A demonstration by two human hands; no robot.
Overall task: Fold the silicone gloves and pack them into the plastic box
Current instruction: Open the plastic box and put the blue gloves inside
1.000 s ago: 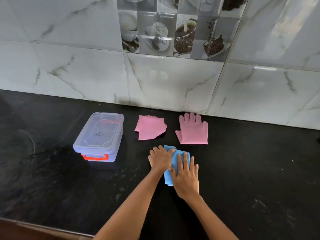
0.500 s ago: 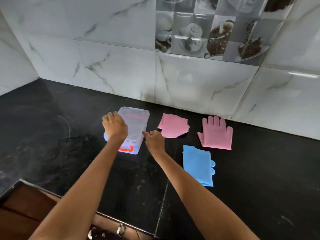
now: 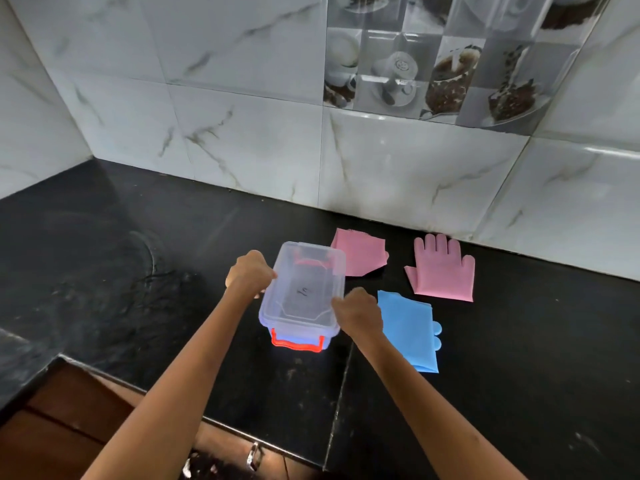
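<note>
A clear plastic box point(image 3: 304, 292) with its lid on and red latches stands on the black counter. My left hand point(image 3: 250, 275) grips its left side and my right hand point(image 3: 358, 313) grips its right side. Just right of the box lies a folded blue silicone glove point(image 3: 410, 329), its fingertips poking out at the right. Behind the box a folded pink glove point(image 3: 360, 252) rests near the wall. A second pink glove point(image 3: 441, 270) lies flat and unfolded to its right.
The black stone counter point(image 3: 138, 271) ends at a marble-tiled wall point(image 3: 277, 133) behind and on the left. Its front edge runs diagonally at lower left, above a brown wooden cabinet point(image 3: 62, 427) with a metal handle point(image 3: 254, 459).
Both hands left the folded blue glove and moved to the box. They have closed on its sides, and the box now sits nearer and closer to the blue glove.
</note>
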